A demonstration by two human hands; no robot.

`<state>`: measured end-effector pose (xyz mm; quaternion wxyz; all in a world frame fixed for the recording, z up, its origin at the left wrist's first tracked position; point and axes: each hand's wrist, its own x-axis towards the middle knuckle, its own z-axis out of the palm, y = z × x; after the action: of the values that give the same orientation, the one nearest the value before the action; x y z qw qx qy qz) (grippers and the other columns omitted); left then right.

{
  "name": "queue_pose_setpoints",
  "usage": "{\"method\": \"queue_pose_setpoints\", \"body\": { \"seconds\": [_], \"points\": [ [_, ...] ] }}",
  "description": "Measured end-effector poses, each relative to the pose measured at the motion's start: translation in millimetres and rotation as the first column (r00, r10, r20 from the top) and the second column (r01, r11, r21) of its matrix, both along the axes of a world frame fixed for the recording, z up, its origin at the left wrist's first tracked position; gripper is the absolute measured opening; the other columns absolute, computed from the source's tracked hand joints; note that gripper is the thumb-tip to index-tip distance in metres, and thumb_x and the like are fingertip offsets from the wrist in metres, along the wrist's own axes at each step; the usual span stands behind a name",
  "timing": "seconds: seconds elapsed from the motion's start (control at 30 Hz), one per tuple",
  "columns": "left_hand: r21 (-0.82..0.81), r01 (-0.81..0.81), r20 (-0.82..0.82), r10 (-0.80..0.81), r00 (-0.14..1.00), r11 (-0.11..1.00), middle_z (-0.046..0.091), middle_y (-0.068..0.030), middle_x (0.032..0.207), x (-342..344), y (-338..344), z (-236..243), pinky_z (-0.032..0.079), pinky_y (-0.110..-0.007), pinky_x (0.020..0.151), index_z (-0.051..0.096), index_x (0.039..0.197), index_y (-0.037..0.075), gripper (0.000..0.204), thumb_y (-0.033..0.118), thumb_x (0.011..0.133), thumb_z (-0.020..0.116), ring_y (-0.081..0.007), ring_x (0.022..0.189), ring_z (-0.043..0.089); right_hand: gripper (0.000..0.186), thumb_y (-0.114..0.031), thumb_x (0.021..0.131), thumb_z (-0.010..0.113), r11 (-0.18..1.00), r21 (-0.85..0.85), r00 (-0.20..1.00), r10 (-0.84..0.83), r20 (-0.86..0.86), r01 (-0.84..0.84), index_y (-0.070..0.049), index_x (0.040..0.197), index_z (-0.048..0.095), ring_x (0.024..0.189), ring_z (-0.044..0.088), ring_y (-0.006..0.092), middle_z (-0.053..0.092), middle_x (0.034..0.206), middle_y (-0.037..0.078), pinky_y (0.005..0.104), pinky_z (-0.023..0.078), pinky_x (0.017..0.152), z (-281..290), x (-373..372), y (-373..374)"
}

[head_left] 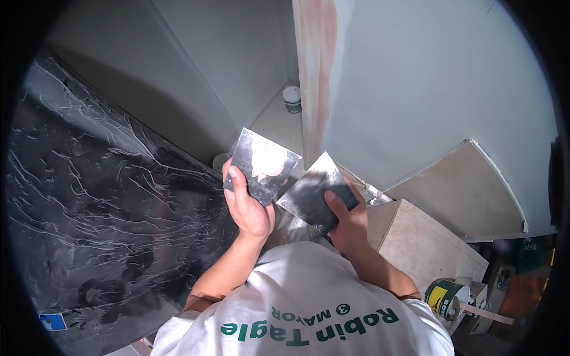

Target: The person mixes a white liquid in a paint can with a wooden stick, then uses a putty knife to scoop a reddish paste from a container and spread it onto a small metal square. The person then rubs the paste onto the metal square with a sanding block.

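My left hand point(252, 215) is closed around a flat, square steel putty spreader point(250, 185), its thumb lying on the dark face. A bright white patch, either filler or glare, covers the upper part of that plate. Close by on the right, my right hand point(351, 221) grips a second steel putty spreader point(316, 202), thumb pressed on the blade. This one is tilted with a corner up, dark in the middle and whitish along its edges. The two blades are near each other in front of my chest. Any handles are hidden behind the plates.
Wrinkled dark plastic sheeting point(119, 213) covers the left side. A white-lidded bucket point(291, 99) stands in the far corner beside a wall edge with a pinkish plastered strip point(317, 65). At right are a wooden box point(430, 240), a leaning board point(463, 190) and a yellow-labelled tub point(444, 298).
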<state>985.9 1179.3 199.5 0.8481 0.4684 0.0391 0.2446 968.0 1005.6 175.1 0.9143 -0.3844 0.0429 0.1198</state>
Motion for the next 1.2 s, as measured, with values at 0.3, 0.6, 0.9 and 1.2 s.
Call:
{"method": "queue_pose_setpoints", "body": {
  "seconds": [0.3,0.6,0.9,1.2],
  "points": [
    [0.363,-0.18,0.098,0.155,0.983,0.914,0.067,-0.0087,0.112,-12.9,-3.5,-6.1,0.048,-0.032,0.095,0.06,0.127,-0.004,0.053,0.046,0.113,0.048,-0.0153,0.103,0.062,0.054,-0.018,0.1,0.067,0.95,-0.303,0.974,-0.006,0.225,0.076,0.007,0.146,0.056,0.118,0.062,0.0165,0.069,0.127,0.011,0.033,0.048,0.103,20.1,13.5,12.4],
    [0.617,-0.158,0.233,0.013,0.972,0.771,0.071,-0.0181,0.113,-36.5,7.4,-26.7,0.053,-0.039,0.09,0.061,0.129,-0.006,0.042,0.031,0.114,0.046,-0.0262,0.098,0.069,0.047,-0.007,0.099,0.067,0.974,-0.07,0.895,-0.17,0.413,0.217,0.011,0.141,0.058,0.115,0.068,0.0216,0.071,0.124,0.013,0.0347,0.052,0.103,82.4,34.5,13.3],
    [-0.367,0.534,0.127,-0.528,0.84,0.762,0.067,-0.0108,0.126,-24.4,10.9,50.4,0.054,-0.044,0.105,0.053,0.138,0.005,0.04,0.036,0.116,0.04,-0.0243,0.117,0.067,0.041,-0.018,0.084,0.076,0.621,-0.217,-0.33,0.641,0.693,0.753,-0.033,0.122,0.079,0.104,0.071,0.0263,0.071,0.119,0.006,0.0357,0.062,0.082,138.0,54.9,-20.6],
    [-0.265,0.542,0.156,-0.519,0.841,0.798,0.068,-0.0095,0.123,-17.0,9.6,71.1,0.061,-0.042,0.075,0.052,0.138,0.011,0.043,0.045,0.111,0.052,-0.0231,0.104,0.071,0.06,-0.004,0.083,0.071,0.455,-0.284,-0.164,0.723,0.671,0.844,-0.029,0.138,0.072,0.106,0.069,0.0293,0.065,0.125,0.008,0.0408,0.06,0.09,146.4,87.8,-30.2]
  ]
}}
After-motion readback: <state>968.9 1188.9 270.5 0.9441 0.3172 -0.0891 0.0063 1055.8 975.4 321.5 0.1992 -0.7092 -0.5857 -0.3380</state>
